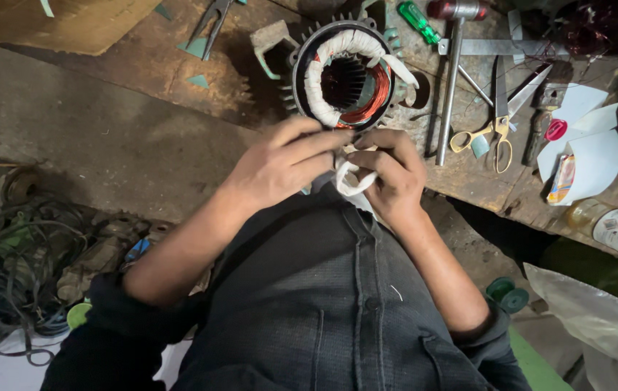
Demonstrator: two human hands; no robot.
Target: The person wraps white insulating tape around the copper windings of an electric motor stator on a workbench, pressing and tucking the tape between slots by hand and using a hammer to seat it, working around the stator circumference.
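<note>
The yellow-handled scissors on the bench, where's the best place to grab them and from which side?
Grip the scissors by the yellow loops, coming from the near bench edge. The loops point toward the person and lie free, while the blades point away, half tucked against the hammer handle and other tools. The right hand is nearest.

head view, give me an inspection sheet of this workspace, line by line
surface: worn wooden bench, stained and scratched
job's things: finned stator on the bench, copper windings wrapped in white tape; loose white tape at its lower edge
clutter: hammer, yellow scissors, green screwdriver, pliers, paper pieces, bottle
hands: left hand and right hand pinch the tape together below the stator
cables: dark tangle on the floor at left
surroundings: concrete floor, cardboard, plastic bag
</note>
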